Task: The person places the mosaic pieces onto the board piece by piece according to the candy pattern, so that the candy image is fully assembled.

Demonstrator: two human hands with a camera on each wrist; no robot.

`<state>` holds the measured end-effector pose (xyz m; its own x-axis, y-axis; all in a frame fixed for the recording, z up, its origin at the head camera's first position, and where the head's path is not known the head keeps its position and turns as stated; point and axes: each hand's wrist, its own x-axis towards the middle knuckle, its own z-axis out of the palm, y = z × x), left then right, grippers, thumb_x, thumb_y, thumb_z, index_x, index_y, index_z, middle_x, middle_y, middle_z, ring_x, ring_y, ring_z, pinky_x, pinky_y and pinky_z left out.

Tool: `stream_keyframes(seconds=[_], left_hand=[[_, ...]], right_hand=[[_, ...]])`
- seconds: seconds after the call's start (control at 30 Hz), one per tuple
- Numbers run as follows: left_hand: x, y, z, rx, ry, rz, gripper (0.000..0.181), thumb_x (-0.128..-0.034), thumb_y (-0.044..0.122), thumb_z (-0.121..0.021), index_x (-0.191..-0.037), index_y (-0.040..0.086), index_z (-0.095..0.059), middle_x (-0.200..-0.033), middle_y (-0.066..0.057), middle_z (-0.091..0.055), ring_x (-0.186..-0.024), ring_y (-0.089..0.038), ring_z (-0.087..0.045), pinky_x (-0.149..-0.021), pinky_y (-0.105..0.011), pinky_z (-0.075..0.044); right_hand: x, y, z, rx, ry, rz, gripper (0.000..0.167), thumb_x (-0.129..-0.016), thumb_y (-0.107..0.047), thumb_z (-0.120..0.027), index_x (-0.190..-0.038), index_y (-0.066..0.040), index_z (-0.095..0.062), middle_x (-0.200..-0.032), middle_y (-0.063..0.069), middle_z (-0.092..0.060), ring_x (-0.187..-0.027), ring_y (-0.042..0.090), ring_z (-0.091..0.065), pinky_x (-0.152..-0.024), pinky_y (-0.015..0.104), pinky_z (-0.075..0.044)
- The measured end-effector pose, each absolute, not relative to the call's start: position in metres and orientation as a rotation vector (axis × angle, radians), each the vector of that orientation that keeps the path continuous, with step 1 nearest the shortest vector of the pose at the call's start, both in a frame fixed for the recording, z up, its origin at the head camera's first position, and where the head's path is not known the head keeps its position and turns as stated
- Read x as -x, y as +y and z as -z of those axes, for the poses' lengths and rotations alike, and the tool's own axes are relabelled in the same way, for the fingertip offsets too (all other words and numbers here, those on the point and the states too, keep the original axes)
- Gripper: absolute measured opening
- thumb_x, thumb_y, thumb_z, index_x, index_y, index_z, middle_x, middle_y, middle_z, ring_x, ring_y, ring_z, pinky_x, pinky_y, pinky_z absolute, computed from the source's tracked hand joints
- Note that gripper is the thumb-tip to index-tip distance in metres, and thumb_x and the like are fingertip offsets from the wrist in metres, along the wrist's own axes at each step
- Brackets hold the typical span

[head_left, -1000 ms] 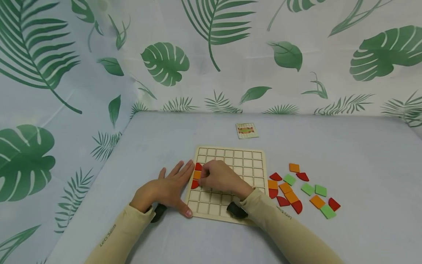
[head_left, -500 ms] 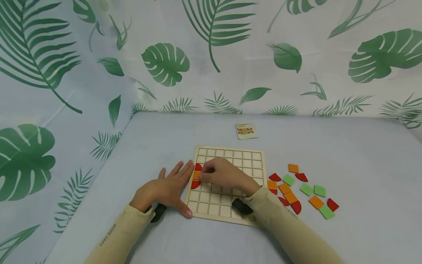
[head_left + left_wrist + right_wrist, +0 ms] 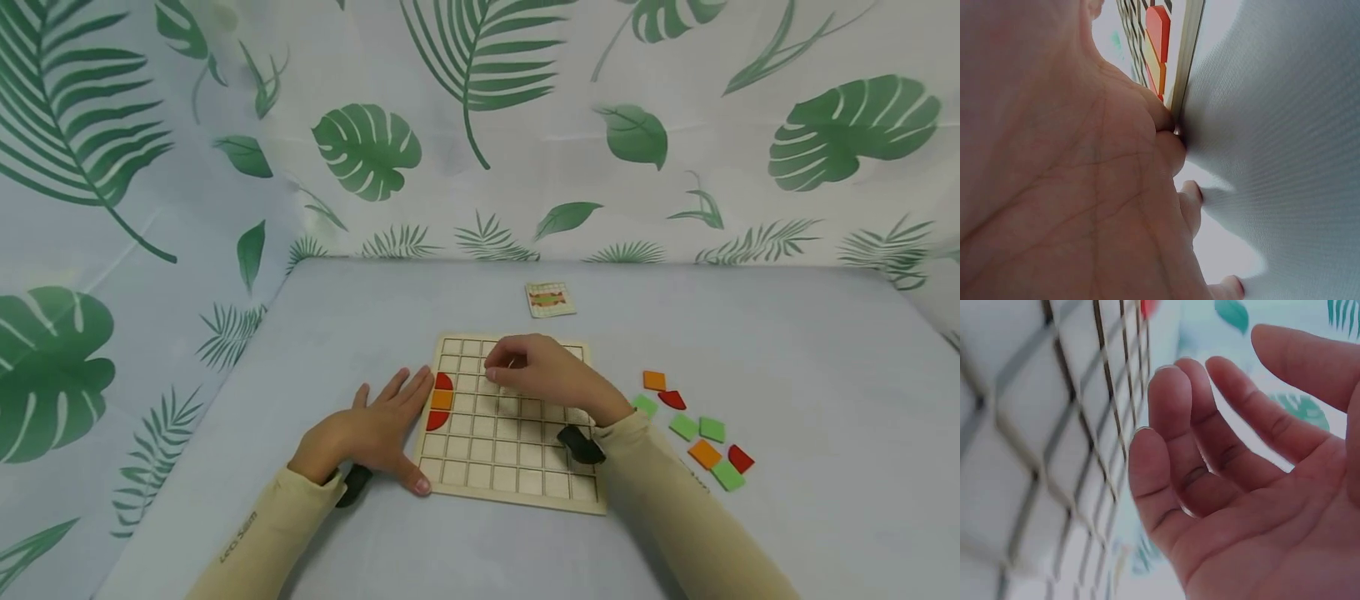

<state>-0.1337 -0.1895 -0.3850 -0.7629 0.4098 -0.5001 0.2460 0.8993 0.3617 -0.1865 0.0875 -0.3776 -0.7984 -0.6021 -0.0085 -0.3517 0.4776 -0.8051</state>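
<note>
A wooden grid board [image 3: 483, 450] lies on the table. At its left edge sit an orange square tile [image 3: 442, 400] and, above and below it, two red quarter-round tiles [image 3: 437, 420]. My left hand [image 3: 378, 429] rests flat beside the board with spread fingers, touching its left edge; the left wrist view shows its palm [image 3: 1110, 187] next to the rim. Above the board's upper middle hovers my right hand [image 3: 551, 375], fingers loosely bent. The right wrist view shows the right hand [image 3: 1241, 469] with thumb and fingertips apart and nothing between them.
Right of the board lie loose green [image 3: 712, 429], orange [image 3: 654, 381] and red [image 3: 740, 458] tiles; the right forearm covers part of that area. A small pattern card [image 3: 550, 300] lies behind the board. A leaf-print cloth [image 3: 480, 167] hangs at the back and left.
My right hand has left the orange tile at the board's left edge and moved right and slightly up. The left hand keeps its place at the board. The head view has shifted slightly.
</note>
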Motion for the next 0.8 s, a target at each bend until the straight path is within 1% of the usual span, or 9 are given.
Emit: stream_keyframes(seconds=[0.17, 0.27, 0.37, 0.63, 0.8], left_hand=[[0.13, -0.19, 0.384, -0.475, 2.467, -0.393, 0.147, -0.0721, 0.056, -0.098, -0.173, 0.01, 0.0, -0.18, -0.005, 0.004, -0.164, -0.029, 0.012, -0.123, -0.07, 0.005], [0.129, -0.192, 0.384, -0.486, 2.473, -0.393, 0.147, -0.0728, 0.055, -0.097, -0.173, 0.009, -0.001, -0.18, -0.006, 0.004, -0.164, -0.03, 0.011, -0.122, -0.072, 0.004], [0.129, -0.193, 0.384, -0.494, 2.479, -0.395, 0.146, -0.0732, 0.055, -0.097, -0.173, 0.008, -0.001, -0.18, -0.007, 0.003, -0.164, -0.031, 0.01, -0.122, -0.073, 0.003], [0.131, -0.192, 0.387, -0.511, 2.473, -0.398, 0.146, -0.0738, 0.056, -0.096, -0.173, 0.007, -0.001, -0.18, -0.008, 0.003, -0.164, -0.031, 0.01, -0.122, -0.073, 0.003], [0.132, -0.193, 0.385, -0.512, 2.473, -0.396, 0.145, -0.074, 0.056, -0.096, -0.173, 0.007, -0.002, -0.18, -0.008, 0.003, -0.164, -0.031, 0.01, -0.122, -0.072, 0.003]], right_hand=[[0.192, 0.11, 0.368, 0.744, 2.531, 1.204, 0.023, -0.107, -0.022, -0.067, -0.12, -0.004, -0.073, -0.107, 0.003, -0.073, -0.098, 0.022, -0.066, -0.085, 0.042, -0.054], [0.195, 0.122, 0.362, 0.731, 2.578, 1.216, 0.025, -0.108, -0.022, -0.067, -0.123, -0.003, -0.073, -0.115, 0.005, -0.072, -0.103, 0.023, -0.066, -0.09, 0.045, -0.054], [0.195, 0.133, 0.356, 0.748, 2.628, 1.225, 0.023, -0.108, -0.02, -0.066, -0.123, -0.003, -0.073, -0.121, 0.008, -0.072, -0.107, 0.025, -0.066, -0.095, 0.048, -0.052], [0.184, 0.169, 0.341, 0.659, 2.68, 1.197, 0.024, -0.108, -0.021, -0.066, -0.125, -0.005, -0.072, -0.12, 0.008, -0.072, -0.109, 0.025, -0.065, -0.098, 0.048, -0.053], [0.177, 0.202, 0.341, 0.561, 2.737, 1.083, 0.031, -0.107, -0.02, -0.068, -0.131, -0.001, -0.069, -0.124, 0.012, -0.07, -0.111, 0.028, -0.065, -0.098, 0.05, -0.053]])
